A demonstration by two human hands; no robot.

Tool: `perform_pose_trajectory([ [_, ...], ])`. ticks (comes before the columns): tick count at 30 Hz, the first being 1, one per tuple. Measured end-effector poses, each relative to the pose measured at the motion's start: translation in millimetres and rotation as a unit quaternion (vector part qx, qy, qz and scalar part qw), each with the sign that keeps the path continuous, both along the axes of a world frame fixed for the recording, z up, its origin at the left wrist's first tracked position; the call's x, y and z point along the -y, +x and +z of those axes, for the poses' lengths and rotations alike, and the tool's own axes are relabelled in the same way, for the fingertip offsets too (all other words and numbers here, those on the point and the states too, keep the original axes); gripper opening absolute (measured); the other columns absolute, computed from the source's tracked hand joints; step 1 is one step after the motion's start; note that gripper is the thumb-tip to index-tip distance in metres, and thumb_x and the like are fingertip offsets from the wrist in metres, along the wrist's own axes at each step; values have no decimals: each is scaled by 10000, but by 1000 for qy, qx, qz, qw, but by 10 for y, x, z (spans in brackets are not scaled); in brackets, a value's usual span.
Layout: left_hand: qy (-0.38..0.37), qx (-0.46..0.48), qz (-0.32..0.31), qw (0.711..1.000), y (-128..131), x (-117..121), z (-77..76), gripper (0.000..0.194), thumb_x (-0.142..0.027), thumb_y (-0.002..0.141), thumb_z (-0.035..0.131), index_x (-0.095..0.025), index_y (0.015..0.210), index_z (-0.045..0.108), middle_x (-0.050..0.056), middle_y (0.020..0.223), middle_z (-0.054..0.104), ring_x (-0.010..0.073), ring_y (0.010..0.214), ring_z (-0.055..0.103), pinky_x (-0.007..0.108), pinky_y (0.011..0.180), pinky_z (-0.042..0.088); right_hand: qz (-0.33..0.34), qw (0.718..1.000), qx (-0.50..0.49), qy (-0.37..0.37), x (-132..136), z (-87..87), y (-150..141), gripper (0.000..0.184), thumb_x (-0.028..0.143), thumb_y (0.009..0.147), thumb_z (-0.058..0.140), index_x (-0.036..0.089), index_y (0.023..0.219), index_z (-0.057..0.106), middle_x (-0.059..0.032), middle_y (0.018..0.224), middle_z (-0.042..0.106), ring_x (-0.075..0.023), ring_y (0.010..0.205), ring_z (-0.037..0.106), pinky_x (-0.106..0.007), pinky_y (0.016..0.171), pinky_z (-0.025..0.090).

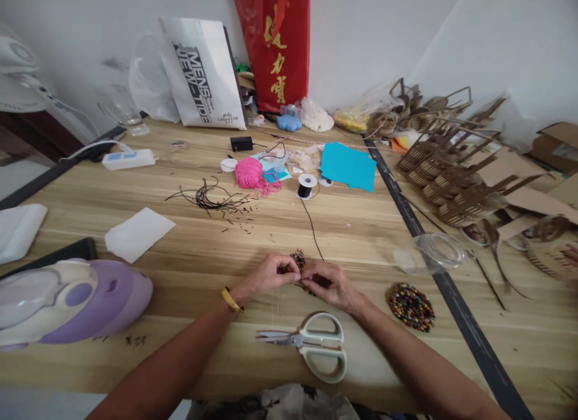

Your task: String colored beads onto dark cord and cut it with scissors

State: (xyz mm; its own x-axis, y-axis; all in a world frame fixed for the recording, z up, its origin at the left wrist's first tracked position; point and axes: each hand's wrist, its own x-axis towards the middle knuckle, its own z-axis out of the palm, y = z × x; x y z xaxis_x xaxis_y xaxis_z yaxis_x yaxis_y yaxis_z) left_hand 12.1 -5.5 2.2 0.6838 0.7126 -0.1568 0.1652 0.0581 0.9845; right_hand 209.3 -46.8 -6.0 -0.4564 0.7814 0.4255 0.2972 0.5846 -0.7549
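My left hand (272,272) and my right hand (333,285) meet fingertip to fingertip over the table, both pinching at a thin black cord of a strand of small multicoloured beads (298,258). Part of the strand shows between and behind the fingers; the rest is hidden. From a white spool of black cord (307,186), a length runs down toward my right hand, its lower end out of sight behind it. Scissors with pale handles (310,344) lie just below my hands, blades pointing left. A coiled bundle of similar beads (411,307) rests by my right forearm.
Cut black cords (212,197) with short snippets lie beyond my left hand, near pink yarn (249,173) and blue sheets (347,166). A purple-and-white appliance (103,299) stands left. Brown woven baskets (433,173) and a clear plastic container (440,251) occupy the right.
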Motion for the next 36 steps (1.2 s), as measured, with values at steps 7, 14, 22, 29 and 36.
perform_pose_trajectory([
  [7,0,-1,1,1000,2,6,14,187,-289,745,657,-106,725,630,10,667,598,108,646,509,219,632,392,-15,1000,1,-9,13,-26,8,77,238,876,593,166,858,612,-66,772,670,-140,666,615,-234,604,487],
  [14,-5,7,-4,1000,-9,-8,7,192,-298,738,669,-108,738,647,18,689,623,113,665,527,223,652,405,-7,1000,-2,-5,5,11,-7,94,240,891,577,165,862,625,-67,761,671,-145,681,619,-248,628,496],
  [22,2,1,-29,1000,-54,-44,-26,185,-276,756,644,-105,819,675,19,695,629,105,640,511,220,630,402,-10,1000,-6,4,6,16,-6,55,205,877,589,165,854,618,-77,777,672,-156,706,621,-260,643,494],
  [29,-24,13,-14,1000,-48,-45,-31,208,-282,737,658,-94,827,650,15,668,597,95,603,494,212,585,396,-6,1000,-8,5,2,35,-10,74,219,885,581,168,845,617,-71,758,667,-152,686,619,-252,628,491],
  [36,-29,25,2,999,-44,-44,-44,212,-287,704,696,-101,769,618,-2,631,569,92,590,490,209,575,381,-8,1000,-2,4,3,18,0,113,255,897,570,161,858,619,-79,776,668,-160,727,631,-268,677,510],
])
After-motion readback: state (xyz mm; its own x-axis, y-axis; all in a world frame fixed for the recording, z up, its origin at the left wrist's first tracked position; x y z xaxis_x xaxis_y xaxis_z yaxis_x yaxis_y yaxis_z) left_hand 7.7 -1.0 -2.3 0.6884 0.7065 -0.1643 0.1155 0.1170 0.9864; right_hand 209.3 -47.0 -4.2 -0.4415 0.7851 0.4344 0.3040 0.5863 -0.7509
